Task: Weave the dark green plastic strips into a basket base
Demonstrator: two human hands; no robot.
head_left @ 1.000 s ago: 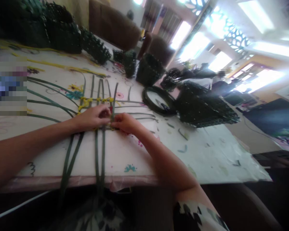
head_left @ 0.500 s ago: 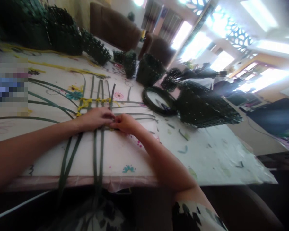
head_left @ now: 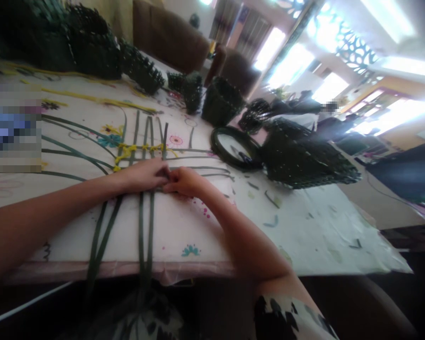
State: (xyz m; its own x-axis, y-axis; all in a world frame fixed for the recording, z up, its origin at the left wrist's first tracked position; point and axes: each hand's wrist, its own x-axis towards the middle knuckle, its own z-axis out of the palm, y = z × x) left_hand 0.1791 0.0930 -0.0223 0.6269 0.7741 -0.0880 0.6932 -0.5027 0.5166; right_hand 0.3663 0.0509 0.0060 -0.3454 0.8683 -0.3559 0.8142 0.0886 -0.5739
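Long flat green strips [head_left: 140,226] cross one another in an open lattice on the table, some hanging over its front edge. Yellow ties [head_left: 128,151] knot several of the crossings along the far and left sides. My left hand [head_left: 146,174] lies over the near part of the lattice, its fingers closed in a pinch. Against its fingertips, my right hand [head_left: 183,181] is closed too, with thumb and finger pressed together. What the fingers pinch is hidden between them.
Dark green woven baskets [head_left: 221,101] line the far side, and a large one [head_left: 304,156] lies to the right. Near it is a ring-shaped roll [head_left: 217,148] of green strip. Yellow strips [head_left: 102,100] lie at the back left. Cut scraps [head_left: 272,199] litter the plastic-covered table [head_left: 315,226].
Both hands stay at nearly the same spot with their fingertips together. The right fingers have shifted slightly, and the view has moved a little.
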